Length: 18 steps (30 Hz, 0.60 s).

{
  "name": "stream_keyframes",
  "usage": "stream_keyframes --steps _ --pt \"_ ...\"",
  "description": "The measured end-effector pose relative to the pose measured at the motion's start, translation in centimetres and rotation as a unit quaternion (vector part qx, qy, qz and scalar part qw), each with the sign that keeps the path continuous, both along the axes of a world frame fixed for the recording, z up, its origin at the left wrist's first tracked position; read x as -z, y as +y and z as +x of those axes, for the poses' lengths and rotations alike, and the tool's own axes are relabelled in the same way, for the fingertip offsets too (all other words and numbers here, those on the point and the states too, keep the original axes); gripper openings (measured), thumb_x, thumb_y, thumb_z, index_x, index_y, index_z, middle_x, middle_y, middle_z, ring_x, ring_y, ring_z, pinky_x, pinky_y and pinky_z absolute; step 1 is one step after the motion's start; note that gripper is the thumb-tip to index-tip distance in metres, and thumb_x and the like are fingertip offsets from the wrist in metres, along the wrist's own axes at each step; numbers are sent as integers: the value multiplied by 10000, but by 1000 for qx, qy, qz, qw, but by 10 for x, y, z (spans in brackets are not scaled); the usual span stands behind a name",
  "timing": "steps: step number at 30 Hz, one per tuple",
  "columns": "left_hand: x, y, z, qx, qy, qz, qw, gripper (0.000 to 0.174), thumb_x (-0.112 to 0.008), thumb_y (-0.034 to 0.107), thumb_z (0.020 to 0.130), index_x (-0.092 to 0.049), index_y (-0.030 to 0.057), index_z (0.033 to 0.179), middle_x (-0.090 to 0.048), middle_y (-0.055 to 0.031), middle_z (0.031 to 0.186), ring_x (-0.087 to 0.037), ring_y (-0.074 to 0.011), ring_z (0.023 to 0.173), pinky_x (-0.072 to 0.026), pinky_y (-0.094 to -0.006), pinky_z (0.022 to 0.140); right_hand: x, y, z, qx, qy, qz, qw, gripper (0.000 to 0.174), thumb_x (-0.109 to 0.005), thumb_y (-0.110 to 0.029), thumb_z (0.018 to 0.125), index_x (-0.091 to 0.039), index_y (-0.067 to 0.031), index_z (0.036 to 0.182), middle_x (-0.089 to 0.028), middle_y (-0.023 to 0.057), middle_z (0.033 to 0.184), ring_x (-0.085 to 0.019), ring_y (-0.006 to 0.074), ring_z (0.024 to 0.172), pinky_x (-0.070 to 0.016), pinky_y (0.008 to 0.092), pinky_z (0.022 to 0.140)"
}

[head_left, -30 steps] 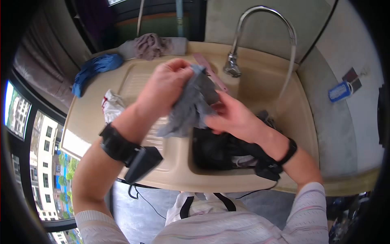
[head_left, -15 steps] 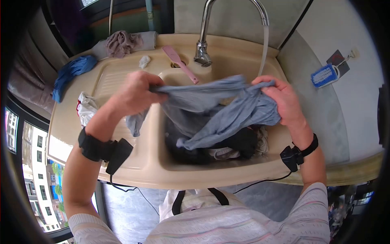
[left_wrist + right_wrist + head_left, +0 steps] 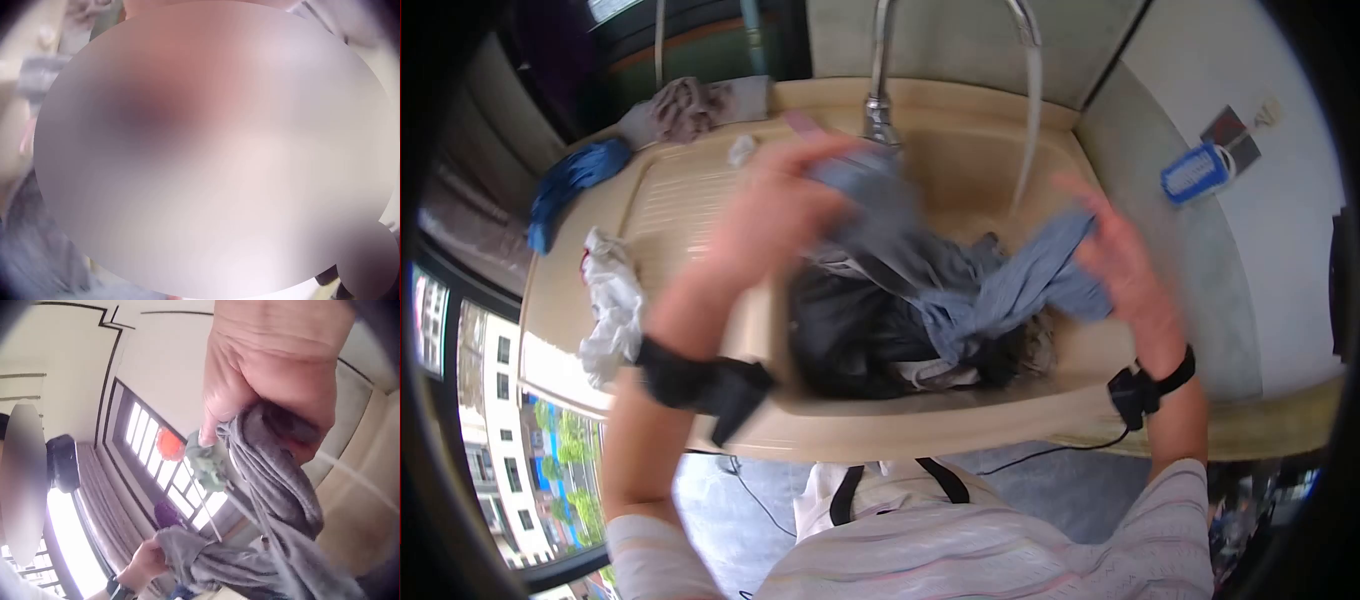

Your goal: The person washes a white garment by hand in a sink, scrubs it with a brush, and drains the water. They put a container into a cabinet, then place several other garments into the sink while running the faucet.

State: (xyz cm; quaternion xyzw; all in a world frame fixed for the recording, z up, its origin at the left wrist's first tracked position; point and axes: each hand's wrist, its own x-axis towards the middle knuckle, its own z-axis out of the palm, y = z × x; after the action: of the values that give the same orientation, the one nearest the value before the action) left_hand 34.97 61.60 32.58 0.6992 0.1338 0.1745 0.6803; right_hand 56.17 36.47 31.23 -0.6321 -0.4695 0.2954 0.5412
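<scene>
A wet-looking blue-grey garment stretches between both hands over the sink, its middle sagging onto the dark clothes in the basin. My left hand, blurred in the head view, holds one end near the sink's back left. At the right side of the basin, my right hand grips the other end. The right wrist view shows the cloth bunched inside the right hand, with the left hand pinching the far end. Most of the left wrist view is blurred over.
Behind the basin stands a curved chrome faucet, with water falling from its spout. A white cloth, a blue cloth and a mauve cloth lie on the counter. A blue brush hangs on the right wall.
The garment went from bunched between close hands to stretched out sideways over the basin. Since then the left hand has moved up and right, and the cloth sags lower. The white cloth appears more spread.
</scene>
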Motion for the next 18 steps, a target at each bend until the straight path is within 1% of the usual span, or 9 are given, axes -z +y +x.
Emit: stream_keyframes --steps 1,2,3,5,9,12,14,16,18 --pt "13 -27 14 54 -46 181 981 406 -504 -9 684 -574 6 1083 -619 -114 917 -595 -155 783 -484 -292 704 16 8 -13 -32 2 -18 999 492 -641 -106 784 -447 -14 1226 -510 36 1163 -507 110 1021 -399 250 893" --pt "0 -59 19 117 63 70 989 478 -518 -16 661 -551 17 1136 -606 -114 982 -584 -179 894 -466 -297 791 32 15 -25 -64 3 -36 997 525 -664 -81 760 -439 -17 1230 -500 30 1170 -496 118 1033 -392 258 902" --pt "27 -74 33 148 -73 208 964 438 -547 -3 682 -549 10 1119 -597 -137 988 -573 -228 929 -455 -319 800 48 20 -37 -87 21 -52 995 532 -674 -46 738 -446 -18 1217 -506 29 1158 -498 131 1029 -394 270 902" --pt "35 -87 33 134 -55 302 942 409 -574 13 691 -551 16 1099 -578 -158 1000 -558 -282 942 -453 -341 807 62 17 -18 -88 -14 -160 983 513 -646 -19 733 -440 -10 1203 -501 54 1170 -494 149 1049 -400 287 901" --pt "44 -26 -31 -41 14 344 938 407 -642 63 693 -564 48 1092 -573 -144 1043 -534 -292 982 -427 -353 855 53 -33 26 168 -31 -137 976 393 -607 33 688 -534 24 1074 -592 86 1009 -561 152 920 -437 286 843" --pt "65 30 -111 -233 208 485 817 483 -682 91 681 -536 74 1141 -504 -154 1181 -457 -320 1105 -381 -389 927 59 -67 70 348 -97 -67 930 376 -592 39 667 -556 37 1041 -617 90 951 -581 156 876 -451 286 820" --pt "78 57 -177 -332 398 545 659 740 -738 216 622 -412 109 1278 -431 -189 1259 -399 -343 1178 -354 -419 976 18 -66 72 161 -96 -112 976 413 -603 20 662 -543 45 1070 -613 100 975 -580 161 902 -453 293 822" --pt "98 73 -207 -354 480 518 614 840 -751 322 581 -377 104 1301 -418 -204 1254 -440 -382 1120 -417 -446 889 54 -82 110 157 -134 -161 965 415 -616 -2 672 -540 52 1077 -622 99 960 -582 161 905 -458 293 818" --pt "114 90 -224 -369 438 384 724 881 -729 279 564 -337 35 1315 -407 -239 1246 -475 -387 1087 -415 -418 910 86 -84 116 92 -204 -251 942 382 -634 -70 705 -561 21 1068 -634 102 912 -595 167 844 -474 294 766"
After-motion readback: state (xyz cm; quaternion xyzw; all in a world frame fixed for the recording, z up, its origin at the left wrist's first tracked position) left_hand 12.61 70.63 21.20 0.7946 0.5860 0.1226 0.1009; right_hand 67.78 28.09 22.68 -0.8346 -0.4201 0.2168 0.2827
